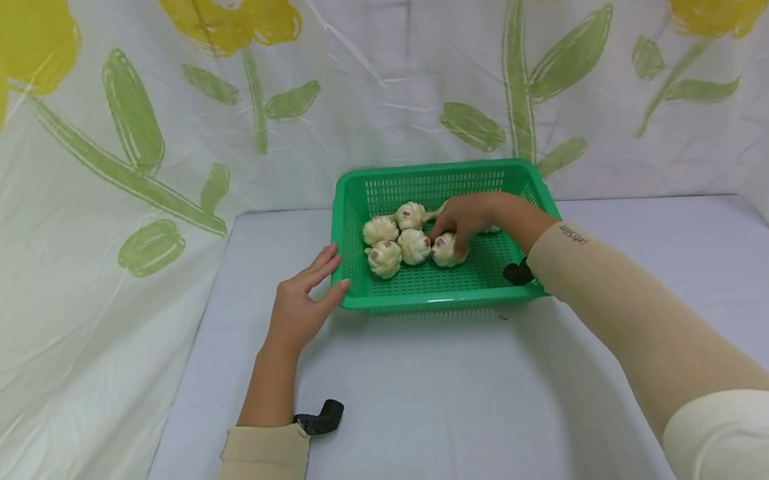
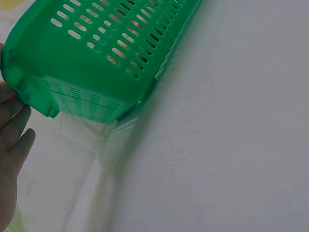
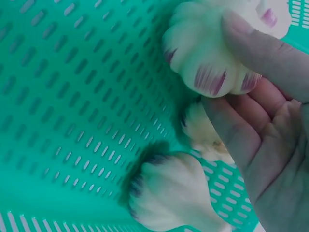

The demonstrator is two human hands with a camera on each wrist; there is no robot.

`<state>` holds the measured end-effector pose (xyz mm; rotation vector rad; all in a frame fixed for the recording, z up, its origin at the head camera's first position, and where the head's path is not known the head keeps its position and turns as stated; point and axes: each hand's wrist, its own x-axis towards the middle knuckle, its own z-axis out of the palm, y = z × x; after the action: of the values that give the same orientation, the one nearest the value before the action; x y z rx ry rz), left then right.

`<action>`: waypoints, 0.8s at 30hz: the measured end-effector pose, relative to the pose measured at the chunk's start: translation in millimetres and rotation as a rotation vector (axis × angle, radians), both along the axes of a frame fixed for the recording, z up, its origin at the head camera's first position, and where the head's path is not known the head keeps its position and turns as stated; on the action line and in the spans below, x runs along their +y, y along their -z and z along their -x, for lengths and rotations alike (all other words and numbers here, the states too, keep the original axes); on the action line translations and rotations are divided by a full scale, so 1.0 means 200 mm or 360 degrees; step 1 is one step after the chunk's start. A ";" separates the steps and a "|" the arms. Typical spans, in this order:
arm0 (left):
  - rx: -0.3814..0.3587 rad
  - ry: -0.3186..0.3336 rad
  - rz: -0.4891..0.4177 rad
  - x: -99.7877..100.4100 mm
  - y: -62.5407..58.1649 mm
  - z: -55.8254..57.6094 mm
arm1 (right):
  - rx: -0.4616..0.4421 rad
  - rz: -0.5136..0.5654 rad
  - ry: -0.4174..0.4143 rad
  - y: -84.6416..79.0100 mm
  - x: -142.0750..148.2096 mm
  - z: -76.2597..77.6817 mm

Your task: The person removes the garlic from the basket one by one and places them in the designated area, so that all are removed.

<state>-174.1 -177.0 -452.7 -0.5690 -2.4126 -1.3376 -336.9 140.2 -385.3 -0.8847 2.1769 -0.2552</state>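
Inside a green plastic basket (image 1: 447,297), my right hand (image 1: 471,214) grips a garlic bulb (image 3: 200,58) between thumb and fingers. The bulb is whitish with purple streaks. Several more garlic bulbs (image 1: 384,259) lie to its left in the basket, and others are partly hidden by the right hand and forearm. Two of them, a nearer garlic bulb (image 3: 171,191) and one behind it, show below the held one in the right wrist view. At the basket's left rim, my left hand (image 1: 296,306) touches the edge with its fingers extended. Slotted side walls of the basket show in the left wrist view.
The basket stands at the back of a table covered in white cloth (image 1: 431,414). Behind it hangs a white curtain (image 1: 365,103) printed with yellow flowers and green leaves. A black wrist-camera mount (image 1: 323,418) sticks out from the left wrist.
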 end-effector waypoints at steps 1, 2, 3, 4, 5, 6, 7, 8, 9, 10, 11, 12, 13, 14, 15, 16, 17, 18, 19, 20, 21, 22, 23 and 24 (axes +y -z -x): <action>-0.0001 -0.0002 0.0000 0.00 0.00 0.00 | 0.0005 0.0001 0.0012 0.00 0.00 0.00; -0.0001 -0.0002 -0.0001 0.00 0.00 0.00 | 0.0004 0.0014 0.0025 0.00 0.00 0.00; -0.0001 -0.0003 0.0002 0.00 -0.01 0.00 | 0.0005 0.0021 0.0043 0.01 0.00 0.00; 0.0003 -0.0003 0.0004 0.00 -0.01 0.00 | 0.0005 0.0026 0.0064 0.01 0.00 0.00; 0.0007 -0.0002 0.0004 0.00 -0.01 0.00 | 0.0002 0.0036 0.0075 0.01 0.00 0.00; 0.0012 -0.0001 0.0004 0.00 -0.01 0.00 | -0.0003 0.0047 0.0091 0.01 0.01 0.00; 0.0015 0.0001 0.0003 0.00 -0.01 -0.01 | -0.0008 0.0054 0.0104 0.02 0.01 0.00; 0.0018 0.0002 0.0003 0.00 -0.01 -0.01 | -0.0011 0.0062 0.0114 0.02 0.01 0.00; 0.0021 0.0001 0.0002 0.00 -0.01 -0.01 | -0.0005 0.0066 0.0113 0.02 0.02 0.00; 0.0021 -0.0001 -0.0004 0.00 -0.01 -0.01 | -0.0007 0.0074 0.0116 0.02 0.02 0.01; 0.0022 -0.0002 -0.0008 0.00 -0.01 -0.01 | -0.0009 0.0087 0.0118 0.02 0.02 0.01; 0.0023 -0.0003 -0.0014 0.00 -0.01 -0.01 | -0.0006 0.0094 0.0128 0.02 0.02 0.01; 0.0021 -0.0005 -0.0017 0.00 -0.01 -0.01 | -0.0005 0.0103 0.0136 0.02 0.02 0.01; 0.0022 -0.0005 -0.0016 0.00 -0.01 -0.01 | -0.0005 0.0111 0.0146 0.02 0.03 0.01; 0.0022 -0.0004 -0.0014 0.00 -0.01 -0.01 | -0.0007 0.0118 0.0160 0.02 0.03 0.02; 0.0019 -0.0004 -0.0011 0.00 -0.01 -0.01 | -0.0014 0.0129 0.0178 0.02 0.04 0.02; 0.0018 0.0000 -0.0008 0.00 -0.01 -0.01 | -0.0014 0.0134 0.0192 0.02 0.04 0.02; 0.0011 0.0000 -0.0004 0.00 -0.01 -0.01 | -0.0013 0.0143 0.0196 0.02 0.04 0.02; 0.0006 0.0001 0.0003 0.00 -0.01 -0.01 | -0.0018 0.0152 0.0208 0.02 0.05 0.02; 0.0000 0.0003 0.0007 0.00 -0.01 -0.01 | -0.0026 0.0162 0.0226 0.01 0.05 0.02; -0.0007 0.0003 0.0011 0.00 -0.01 -0.01 | -0.0037 0.0180 0.0244 0.01 0.05 0.01; -0.0013 0.0002 0.0015 0.00 -0.01 -0.01 | -0.0048 0.0199 0.0262 0.01 0.06 0.01; -0.0015 0.0000 0.0018 -0.01 -0.01 -0.02 | -0.0055 0.0216 0.0281 0.01 0.06 0.01; -0.0019 -0.0003 0.0019 -0.01 -0.01 -0.02 | -0.0064 0.0239 0.0301 0.00 0.06 0.01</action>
<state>-170.7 -178.5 -450.3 -0.5633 -2.4315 -1.3301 -339.1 152.6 -385.7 -0.7478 2.2277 -0.5308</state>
